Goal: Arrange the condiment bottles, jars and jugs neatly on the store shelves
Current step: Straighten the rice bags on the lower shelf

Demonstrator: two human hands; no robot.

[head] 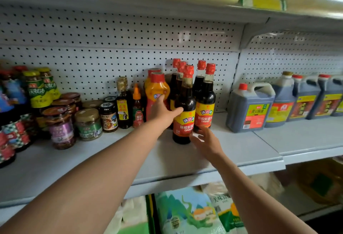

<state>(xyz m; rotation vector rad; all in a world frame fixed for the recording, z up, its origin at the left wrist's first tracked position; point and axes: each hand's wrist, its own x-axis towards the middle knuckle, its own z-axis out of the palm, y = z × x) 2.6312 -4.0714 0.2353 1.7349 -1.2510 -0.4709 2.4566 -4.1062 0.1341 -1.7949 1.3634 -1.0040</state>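
Here, nearest to me, my right hand [205,141] hangs low over the shelf [111,161], fingers spread and loose, its fingertips just beside the base of the front soy sauce bottle [183,111] and gripping nothing. My left hand [163,109] reaches further in, thumb against that same bottle's shoulder and fingers stretched toward the orange squeeze bottle [157,92] next to it; the fingers look fairly straight, a touch rather than a firm hold, though I cannot be sure how far they wrap.

As for progress, I judge the job about half done. The front soy sauce bottle stands forward of its fellows, out of line, and wants pushing back. The jars on the left sit in a loose crowd rather than rows.

Counting outward: five tall dark soy bottles with red caps in the cluster, two in the right file [205,102] and three in the left, the front one included. Two orange squeeze bottles, one behind the other. One small red-sauce bottle [137,105] with an orange tip, and a slim dark bottle [123,103] with what seems another behind it. Around six squat jars [89,122], some blurred. Two green-labelled bottles [38,88] beyond them. Far right, four dark jugs [250,107] already stand in a fair row.
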